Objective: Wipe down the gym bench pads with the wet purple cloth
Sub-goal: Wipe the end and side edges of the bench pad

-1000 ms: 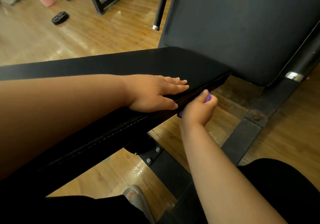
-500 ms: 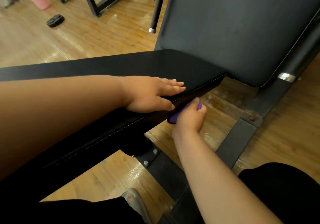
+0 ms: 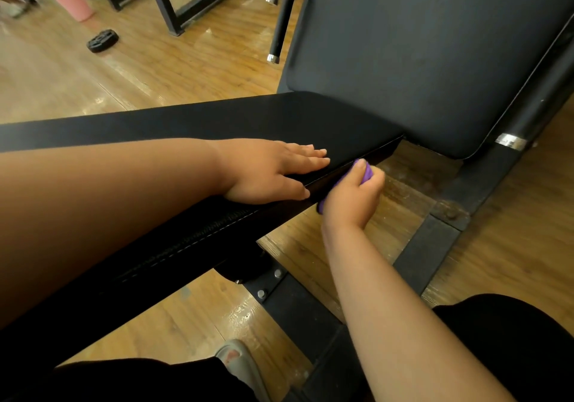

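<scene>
Left grip (image 3: pixel 273 171) flat, fingers straight, palm down on pad (image 3: pixel 202 122) top near its right edge, holding nothing. Right grip (image 3: pixel 351 199) clenched round cloth (image 3: pixel 367 174), pressing it against pad's right side face, just short of far corner. Only purple bits show above and below fist. Back pad (image 3: pixel 419 60) tilted up beyond pad's far end. Plate (image 3: pixel 102 40) on floor (image 3: pixel 186 69), well apart.

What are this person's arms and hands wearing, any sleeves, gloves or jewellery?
No sleeves in view: the left forearm and right forearm are bare. The left hand and right hand wear no gloves; no rings, watch or wristbands show.
</scene>
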A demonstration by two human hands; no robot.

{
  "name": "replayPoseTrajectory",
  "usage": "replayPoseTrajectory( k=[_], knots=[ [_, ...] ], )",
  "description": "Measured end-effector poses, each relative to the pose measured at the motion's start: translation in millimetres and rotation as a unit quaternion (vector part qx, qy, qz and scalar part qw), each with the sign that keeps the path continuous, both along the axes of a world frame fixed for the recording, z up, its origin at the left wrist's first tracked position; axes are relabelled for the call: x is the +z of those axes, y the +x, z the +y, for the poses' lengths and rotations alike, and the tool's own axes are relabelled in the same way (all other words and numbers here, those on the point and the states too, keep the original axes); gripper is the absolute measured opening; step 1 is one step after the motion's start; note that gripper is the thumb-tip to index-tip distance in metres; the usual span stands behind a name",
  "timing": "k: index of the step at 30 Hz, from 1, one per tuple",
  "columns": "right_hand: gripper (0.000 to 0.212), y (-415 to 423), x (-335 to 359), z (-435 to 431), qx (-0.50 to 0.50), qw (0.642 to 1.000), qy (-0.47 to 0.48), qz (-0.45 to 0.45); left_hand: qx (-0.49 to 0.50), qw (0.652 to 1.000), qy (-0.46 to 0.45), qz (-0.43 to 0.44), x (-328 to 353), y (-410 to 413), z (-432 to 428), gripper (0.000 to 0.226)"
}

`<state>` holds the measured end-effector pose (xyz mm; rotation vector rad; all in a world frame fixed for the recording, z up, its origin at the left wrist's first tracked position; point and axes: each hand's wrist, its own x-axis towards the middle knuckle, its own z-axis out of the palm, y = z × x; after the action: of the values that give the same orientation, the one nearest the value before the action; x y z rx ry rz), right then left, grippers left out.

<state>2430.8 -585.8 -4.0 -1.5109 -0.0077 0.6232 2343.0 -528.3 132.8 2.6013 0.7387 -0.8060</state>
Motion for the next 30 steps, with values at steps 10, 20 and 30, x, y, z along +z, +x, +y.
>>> replayPoseTrajectory(
  k=[10,20,30],
  knots=[
    [0.008,1,-7,-6,0.042,0.989,0.014,-0.141,-0.015,1.0,0.008,0.024,3,2,0,0.063],
    [0.005,-1,-20,-14,0.064,0.973,0.034,-0.217,-0.038,0.998,0.048,0.015,-12,37,17,0.06],
    [0.006,20,-33,3,0.044,0.974,0.038,-0.221,-0.001,1.0,-0.005,-0.008,-38,56,25,0.062]
  ],
)
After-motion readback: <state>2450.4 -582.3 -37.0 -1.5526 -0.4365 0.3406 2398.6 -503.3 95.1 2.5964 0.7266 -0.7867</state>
